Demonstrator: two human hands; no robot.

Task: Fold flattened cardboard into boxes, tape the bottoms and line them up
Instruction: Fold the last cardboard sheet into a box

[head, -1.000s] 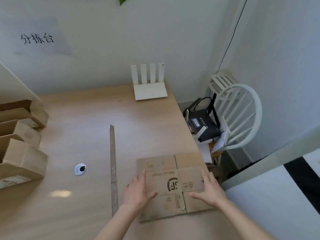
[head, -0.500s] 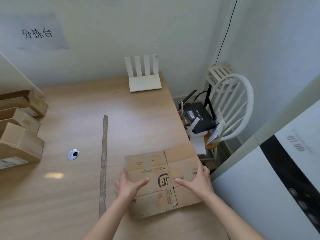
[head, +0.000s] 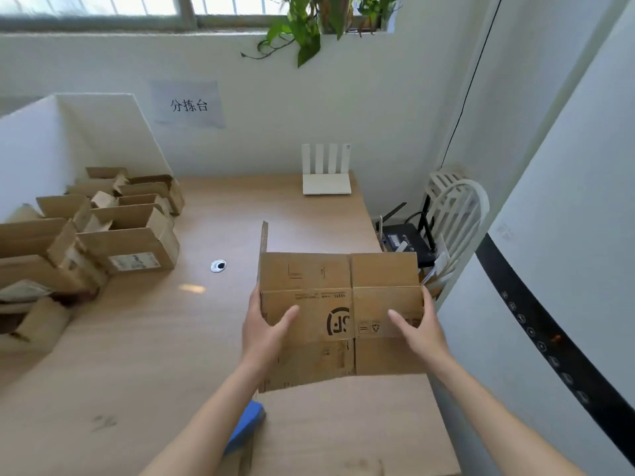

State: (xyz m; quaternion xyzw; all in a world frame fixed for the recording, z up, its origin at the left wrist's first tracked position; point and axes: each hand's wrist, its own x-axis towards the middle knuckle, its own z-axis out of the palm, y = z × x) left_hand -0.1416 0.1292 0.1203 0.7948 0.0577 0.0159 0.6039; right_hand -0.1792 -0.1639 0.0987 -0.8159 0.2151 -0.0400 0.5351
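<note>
The flattened cardboard box (head: 340, 317) is held up off the worktop (head: 144, 355), near its right edge, its printed face toward the camera and the logo upside down. The left hand (head: 264, 333) grips the blank's left edge, thumb lying across the front and the fingers hidden behind the sheet. The right hand (head: 417, 329) holds the right edge the same way, thumb on the front panel, fingers wrapped round the back. The lower flaps hang just above the wood; the upper flaps stand straight and cover part of a thin cardboard strip (head: 264, 240) that lies behind the blank.

At the left, a crowded cluster of folded boxes (head: 130, 242) fills the worktop against a white partition (head: 37, 146), their open flaps pointing several ways. Between that cluster and the held blank lies a broad stretch of bare wood, broken only by a small round cable grommet (head: 218, 265). A white router (head: 326, 173) stands at the far edge against the wall. A blue object (head: 245, 427) shows under the left forearm, near the worktop's front edge.

Past the right edge, a white chair (head: 458, 214) carries a black router (head: 407, 240), and a tall white appliance (head: 563, 269) stands close beside the right forearm.
</note>
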